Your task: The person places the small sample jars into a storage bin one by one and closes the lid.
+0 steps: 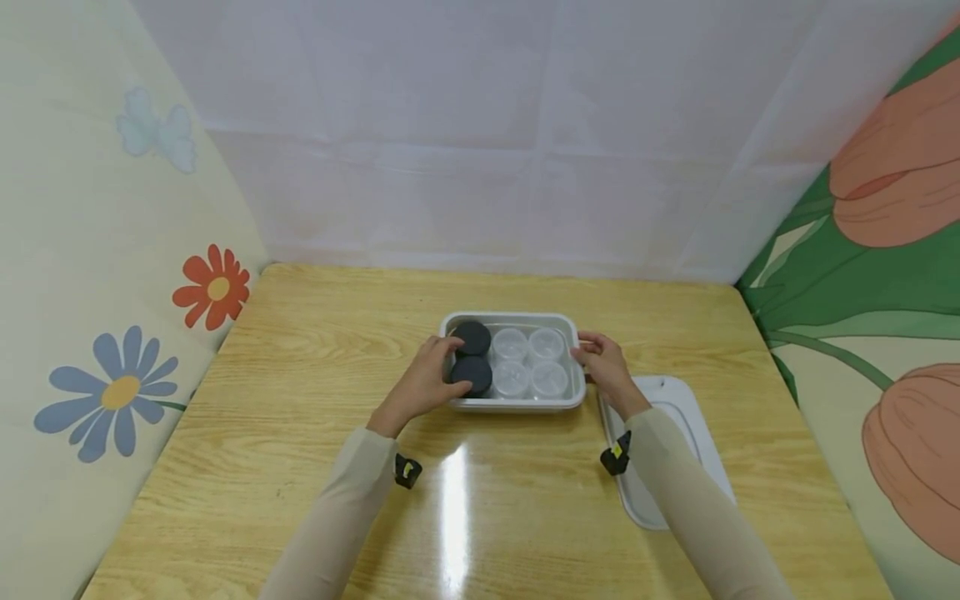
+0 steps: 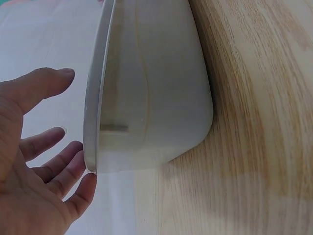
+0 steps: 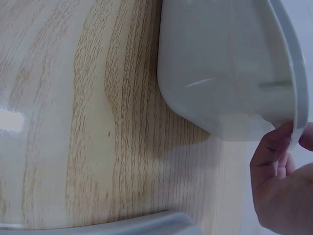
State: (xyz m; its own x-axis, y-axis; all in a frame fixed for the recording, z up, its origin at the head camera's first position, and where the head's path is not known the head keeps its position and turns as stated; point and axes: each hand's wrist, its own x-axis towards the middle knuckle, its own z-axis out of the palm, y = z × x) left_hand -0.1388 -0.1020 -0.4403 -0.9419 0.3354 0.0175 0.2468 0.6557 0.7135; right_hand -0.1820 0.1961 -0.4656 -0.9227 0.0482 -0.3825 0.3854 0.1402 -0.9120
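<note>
A white plastic bin (image 1: 517, 403) stands on the table, holding two round black-topped pieces, the rear one (image 1: 472, 337) and the front one (image 1: 472, 377), at its left end. Several clear round containers (image 1: 512, 379) fill the rest of it. My left hand (image 1: 420, 379) is at the bin's left end, thumb and fingers spread beside the black tops; in the left wrist view its fingers (image 2: 85, 191) lie near the rim. At the opposite end my right hand (image 1: 606, 371) grips the rim, its fingers (image 3: 266, 152) curled beneath the edge.
A flat white lid (image 1: 675, 400) lies on the wooden table (image 1: 300, 358) at the right, partly beneath my right forearm. White cloth (image 1: 450, 167) hangs behind the table, and printed floral cloths (image 1: 150, 250) flank it on both sides.
</note>
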